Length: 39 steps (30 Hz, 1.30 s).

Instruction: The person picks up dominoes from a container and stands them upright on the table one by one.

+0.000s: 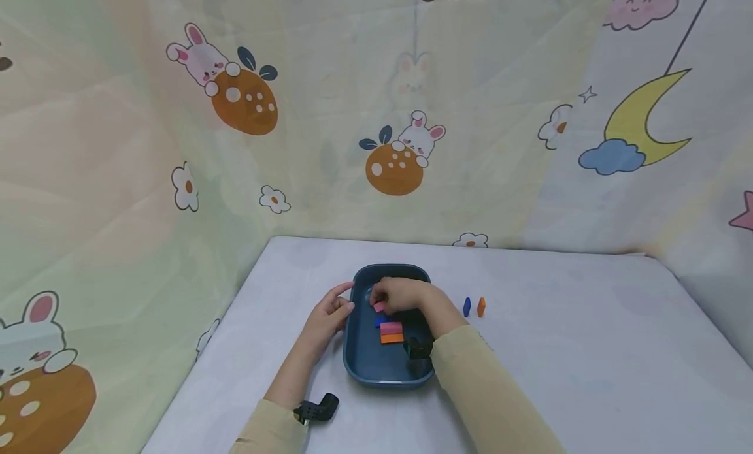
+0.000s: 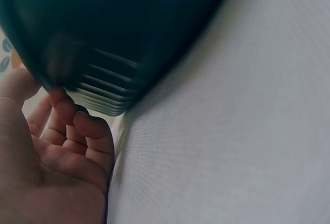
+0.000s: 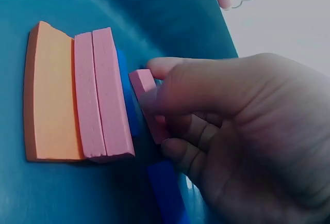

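- The left hand [image 1: 329, 313] rests against the left rim of the blue tray [image 1: 360, 369], thumb at the edge and fingers loosely curled beside the outer wall — it steadies the tray and grips nothing that I can make out.
- Inside the tray, a flat row is laid side by side: an orange block [image 3: 51, 92], then two pink blocks [image 3: 100, 92], with a blue block [image 3: 129, 100] partly hidden behind them.
- The right hand [image 1: 402, 294] is inside the tray, thumb and fingers pinched on another pink block [image 3: 147, 100], held tilted just beside the row.
- Judged from this, the step in hand is adding the block to the row — the next move calls for turning it flat and sliding it in flush without nudging the others.
- On the bench [image 1: 588, 349], to the right of the tray, a small blue piece [image 1: 467, 306] and an orange piece [image 1: 481, 306] stand near each other.
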### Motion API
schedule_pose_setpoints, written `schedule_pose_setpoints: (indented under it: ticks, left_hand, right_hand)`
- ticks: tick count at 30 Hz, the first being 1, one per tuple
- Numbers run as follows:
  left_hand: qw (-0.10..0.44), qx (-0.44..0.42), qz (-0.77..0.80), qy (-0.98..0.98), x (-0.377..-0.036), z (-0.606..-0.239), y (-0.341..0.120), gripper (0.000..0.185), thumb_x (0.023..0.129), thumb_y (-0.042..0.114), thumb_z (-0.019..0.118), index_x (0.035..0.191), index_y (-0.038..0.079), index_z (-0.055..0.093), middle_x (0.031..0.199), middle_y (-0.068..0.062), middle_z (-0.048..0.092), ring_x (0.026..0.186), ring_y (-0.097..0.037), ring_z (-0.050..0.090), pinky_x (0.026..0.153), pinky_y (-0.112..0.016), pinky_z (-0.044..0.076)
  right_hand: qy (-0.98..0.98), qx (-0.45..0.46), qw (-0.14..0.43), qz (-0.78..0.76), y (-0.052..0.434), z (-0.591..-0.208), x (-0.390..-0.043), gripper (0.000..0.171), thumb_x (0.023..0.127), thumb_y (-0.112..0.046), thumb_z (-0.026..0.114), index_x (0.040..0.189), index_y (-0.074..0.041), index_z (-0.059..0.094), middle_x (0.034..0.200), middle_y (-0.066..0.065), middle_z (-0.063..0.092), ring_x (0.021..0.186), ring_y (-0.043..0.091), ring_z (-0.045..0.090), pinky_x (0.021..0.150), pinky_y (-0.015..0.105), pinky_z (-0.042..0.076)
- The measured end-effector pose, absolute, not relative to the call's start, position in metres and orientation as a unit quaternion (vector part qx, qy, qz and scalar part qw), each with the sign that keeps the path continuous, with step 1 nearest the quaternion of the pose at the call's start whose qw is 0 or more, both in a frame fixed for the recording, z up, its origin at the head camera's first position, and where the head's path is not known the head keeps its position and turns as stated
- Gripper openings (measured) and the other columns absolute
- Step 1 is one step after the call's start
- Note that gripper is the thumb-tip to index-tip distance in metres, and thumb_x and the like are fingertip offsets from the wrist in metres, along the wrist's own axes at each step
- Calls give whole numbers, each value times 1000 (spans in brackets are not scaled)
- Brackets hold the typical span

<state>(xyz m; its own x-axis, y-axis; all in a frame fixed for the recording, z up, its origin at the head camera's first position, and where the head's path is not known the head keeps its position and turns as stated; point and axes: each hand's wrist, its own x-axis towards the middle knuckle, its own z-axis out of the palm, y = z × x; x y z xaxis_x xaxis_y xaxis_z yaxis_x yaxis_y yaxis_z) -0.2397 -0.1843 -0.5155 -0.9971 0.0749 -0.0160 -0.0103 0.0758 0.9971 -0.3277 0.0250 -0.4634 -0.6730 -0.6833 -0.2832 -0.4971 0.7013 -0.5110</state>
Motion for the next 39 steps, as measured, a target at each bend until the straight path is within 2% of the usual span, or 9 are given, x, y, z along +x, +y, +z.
schedule_pose_setpoints:
  ticks: [3,9,14,24,28,32,39]
  left_hand:
    - [29,23,679,733,-240,-515,-184,43,98,25,62,139,29,53,93,-7,59,73,-16,55,67,-27,48]
    - [33,21,679,733,-239,-513,-183,43,97,28,63,139,31,53,94,-7,60,72,-16,54,66,-26,48]
    - [36,20,681,731,-238,-514,-184,42,96,29,64,137,33,54,95,-7,59,73,-17,54,67,-26,48]
    - [35,22,680,732,-239,-514,-184,47,96,30,64,141,28,51,93,-6,59,72,-16,54,66,-26,48]
    - [34,15,675,737,-240,-513,-183,46,96,30,64,141,29,52,94,-6,59,73,-16,55,67,-27,49]
    - [35,13,678,734,-240,-513,-182,46,96,29,64,140,29,52,96,-8,60,73,-17,56,67,-27,49]
    - [37,11,679,733,-241,-514,-183,44,96,29,65,138,33,54,98,-11,60,78,-19,58,70,-28,51]
  right_hand:
    - [899,-330,215,-192,25,-464,-329,25,91,-12,65,113,-23,69,103,-6,61,94,14,57,91,35,52]
    - [902,-328,198,-200,25,-467,-330,10,90,-17,69,97,-23,68,87,-5,63,83,15,58,79,31,51]
    - [901,-332,181,-214,25,-466,-329,8,91,-19,68,97,-24,66,87,-5,61,82,14,58,76,29,50]
    - [870,-332,162,-325,39,-441,-328,18,90,-14,66,104,-20,56,95,0,60,88,18,58,83,31,53]
    - [856,-328,152,-369,55,-429,-325,23,89,-12,68,106,-19,54,95,1,61,84,19,60,80,31,54]
    - [843,-326,137,-406,79,-421,-320,22,90,-10,65,107,-17,53,93,4,64,75,21,59,71,31,51]
    - [859,-272,104,-420,141,-416,-304,20,93,-15,63,110,-20,54,93,5,67,76,22,56,66,34,49]
